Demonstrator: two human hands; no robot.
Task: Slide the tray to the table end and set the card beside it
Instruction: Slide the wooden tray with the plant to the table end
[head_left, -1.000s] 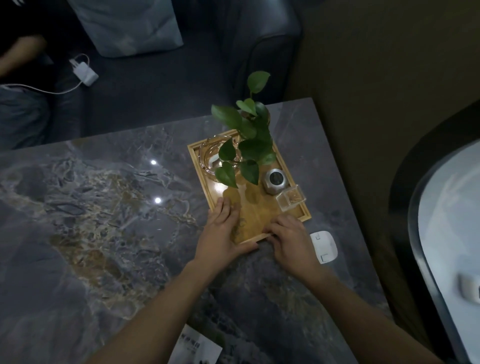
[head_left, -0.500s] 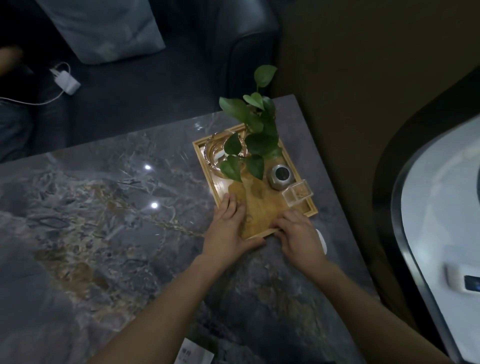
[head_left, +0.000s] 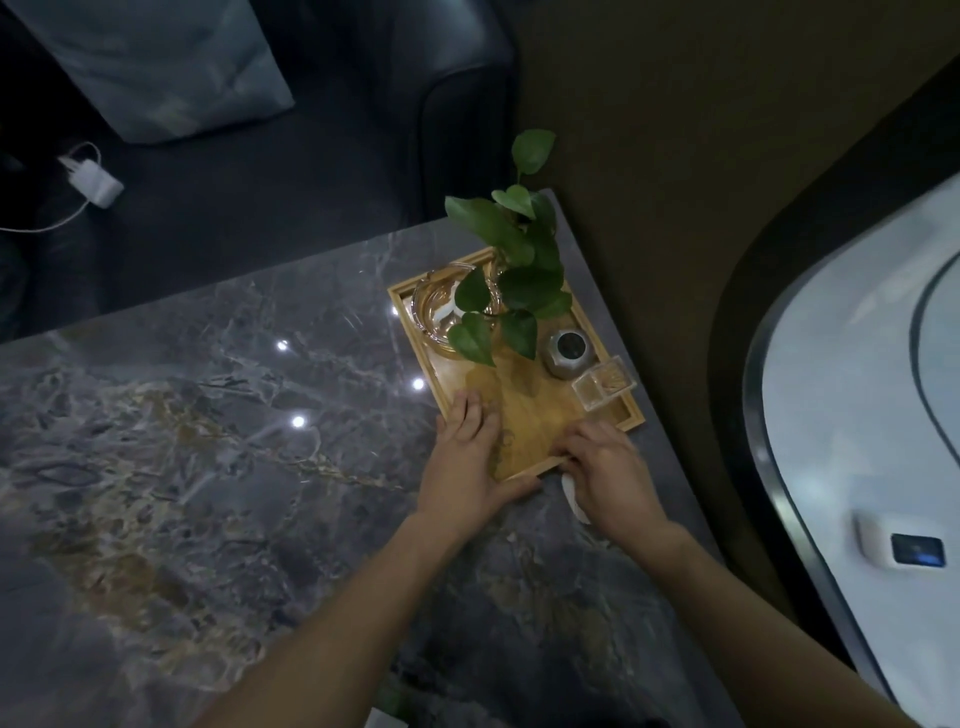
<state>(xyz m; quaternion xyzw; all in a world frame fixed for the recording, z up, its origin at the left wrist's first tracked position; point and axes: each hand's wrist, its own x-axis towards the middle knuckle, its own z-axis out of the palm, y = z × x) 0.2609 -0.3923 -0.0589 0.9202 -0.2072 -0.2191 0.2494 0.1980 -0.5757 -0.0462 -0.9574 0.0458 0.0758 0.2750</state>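
A wooden tray (head_left: 540, 421) lies near the far right corner of the marble table (head_left: 218, 467). It carries a leafy plant (head_left: 519, 270), a glass ashtray (head_left: 434, 312), a small metal pot (head_left: 567, 353) and a clear box (head_left: 602, 387). My left hand (head_left: 467, 467) rests with its fingers on the tray's near left corner and its thumb along the near rim. My right hand (head_left: 608, 467) curls over the near rim at the right. A sliver of a pale card (head_left: 383, 720) shows at the bottom edge of the view, between my forearms.
A small white object (head_left: 572, 498) lies on the table, mostly under my right hand. A dark sofa with a cushion (head_left: 156, 67) and a white charger (head_left: 96, 182) stands beyond the table. A white rounded surface (head_left: 857, 415) lies to the right.
The tray has slid away from me toward the table's far right corner, with both hands staying on its near edge. My right hand now covers most of the white object.
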